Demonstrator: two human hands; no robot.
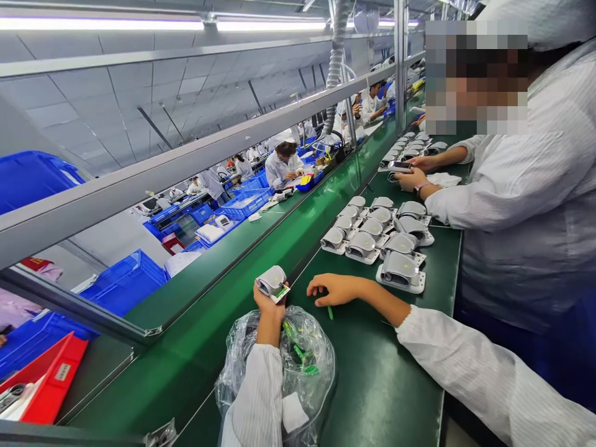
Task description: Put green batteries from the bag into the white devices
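Note:
My left hand (pixel 269 305) is closed around a small grey cuff device (pixel 272 282) with a white base, held up over the green bench (pixel 372 385). My right hand (pixel 333 289) rests palm down on the green mat, fingers curled, just above a small green part (pixel 330 312). Under my left forearm lies a clear plastic bag (pixel 298 363) with several small green parts inside. A cluster of several identical grey cuff devices (pixel 379 239) stands on the bench beyond my right hand.
A co-worker in white (pixel 521 205) stands at the right, hands on a device (pixel 399 166) further along. A metal rail (pixel 186 167) runs over the green conveyor (pixel 261 248). Blue crates (pixel 125 282) and a red bin (pixel 51 379) sit at left; more workers behind.

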